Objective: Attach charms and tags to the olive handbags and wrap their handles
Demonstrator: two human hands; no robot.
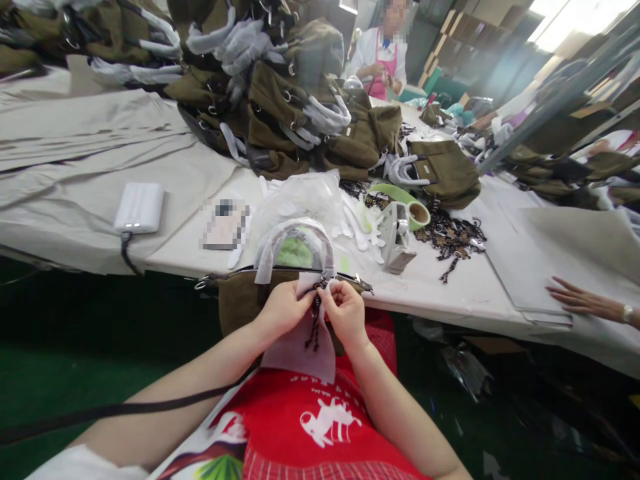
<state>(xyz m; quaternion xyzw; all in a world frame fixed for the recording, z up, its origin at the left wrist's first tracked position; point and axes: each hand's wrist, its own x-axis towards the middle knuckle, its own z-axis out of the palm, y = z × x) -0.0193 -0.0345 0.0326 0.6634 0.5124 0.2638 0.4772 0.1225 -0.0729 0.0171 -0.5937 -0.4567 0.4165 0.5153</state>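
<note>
While the left hand (283, 308) and right hand (346, 312) meet at the olive bag (239, 308), their fingers (306, 299) pinch a dark braided tassel (315, 325) near its top, presumably for fine control. A thin white sheet (295, 357) hangs between tassel and bag, probably preventing scuffs. The bag's arched handle (270, 247) wears creased, pale wrapping. Beyond the bag, rightward, an angular tape dispenser (394, 243) occupies the smooth tabletop (440, 297).

Bright red apron (280, 410) on show here, white animal print (330, 421) and lettering (325, 385) across it, checked trim (330, 470) below, white left sleeve (85, 465).
</note>
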